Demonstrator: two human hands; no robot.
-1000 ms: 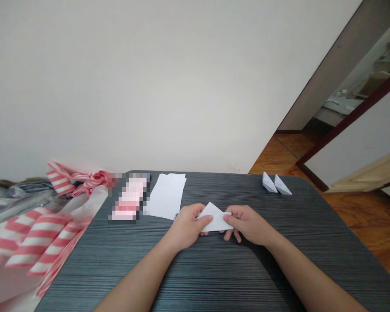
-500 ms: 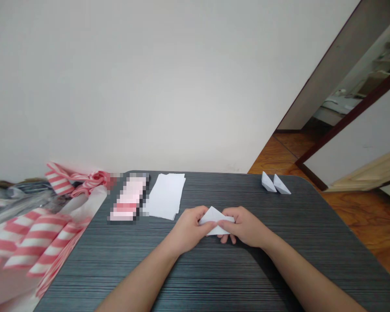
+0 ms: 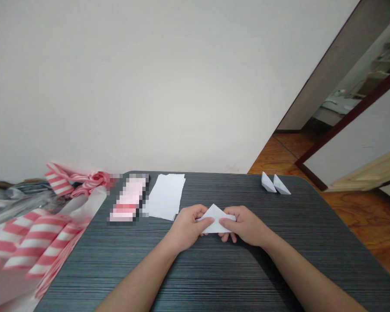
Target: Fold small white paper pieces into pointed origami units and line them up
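Note:
A white paper folded into a triangle (image 3: 216, 214) is held just above the dark striped table (image 3: 214, 277), near its middle. My left hand (image 3: 188, 227) pinches the paper's left corner with thumb and fingers closed on it. My right hand (image 3: 245, 225) pinches the right corner the same way. Both thumbs lie on the paper's lower edge and almost meet. The lower part of the paper is hidden behind my fingers.
A stack of white sheets (image 3: 166, 195) lies at the back left, beside a blurred pink object (image 3: 129, 198). Two small folded white paper shapes (image 3: 274, 183) sit at the back right corner. Red-and-white striped plastic bags (image 3: 29, 234) crowd the left edge. Wooden floor lies to the right.
My thumbs have moved closer together along the paper's lower edge. The triangle has stayed at about the same spot between my hands.

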